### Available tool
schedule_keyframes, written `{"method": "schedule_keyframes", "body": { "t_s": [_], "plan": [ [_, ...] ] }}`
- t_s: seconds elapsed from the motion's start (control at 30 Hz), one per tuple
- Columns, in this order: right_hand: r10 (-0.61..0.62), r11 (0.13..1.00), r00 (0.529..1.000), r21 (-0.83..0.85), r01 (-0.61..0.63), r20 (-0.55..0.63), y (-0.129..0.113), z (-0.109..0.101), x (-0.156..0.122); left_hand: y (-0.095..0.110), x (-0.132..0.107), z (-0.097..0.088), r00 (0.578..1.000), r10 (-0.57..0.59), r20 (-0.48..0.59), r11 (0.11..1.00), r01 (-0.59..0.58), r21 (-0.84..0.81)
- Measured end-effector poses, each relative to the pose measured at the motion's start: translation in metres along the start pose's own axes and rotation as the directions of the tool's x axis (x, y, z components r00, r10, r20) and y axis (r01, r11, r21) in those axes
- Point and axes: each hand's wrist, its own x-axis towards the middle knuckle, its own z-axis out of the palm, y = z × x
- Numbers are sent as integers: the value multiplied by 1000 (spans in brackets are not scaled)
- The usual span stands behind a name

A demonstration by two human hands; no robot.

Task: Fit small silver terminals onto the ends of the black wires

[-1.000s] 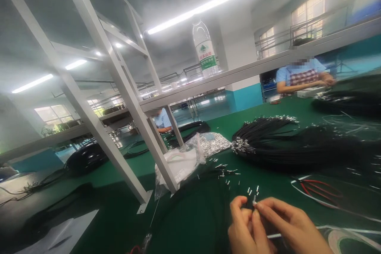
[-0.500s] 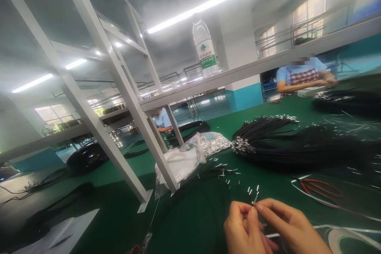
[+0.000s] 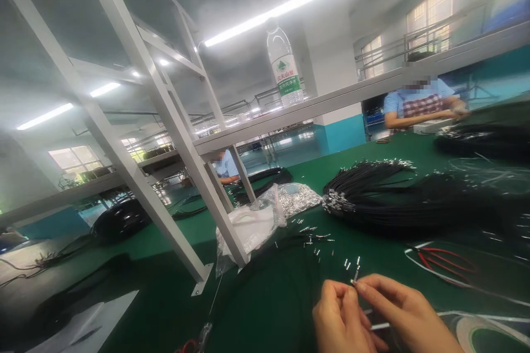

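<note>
While the left hand [image 3: 342, 320] has sunk slightly since a second ago, both it and the right hand [image 3: 403, 311] stay pinched shut on a small metal terminal [image 3: 355, 277], near the black wire bundle [image 3: 397, 198]; work unchanged.

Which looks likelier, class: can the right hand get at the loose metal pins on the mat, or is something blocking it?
Probably yes. The right hand lies just short of the pins, with only bare mat between.
</note>
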Motion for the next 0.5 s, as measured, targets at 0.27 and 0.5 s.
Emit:
{"method": "schedule_keyframes", "body": {
  "t_s": [0.27, 0.5],
  "plan": [
    [-23, 995, 999, -96, 25, 22, -6, -4, 3, 0, 0, -2, 999, 29, 22, 999, -30, 17],
    [-3, 997, 1000, -82, 4, 13, -7, -1, 4, -3, 2, -4, 997, 41, 70, 999, -39, -20]
  ]
}}
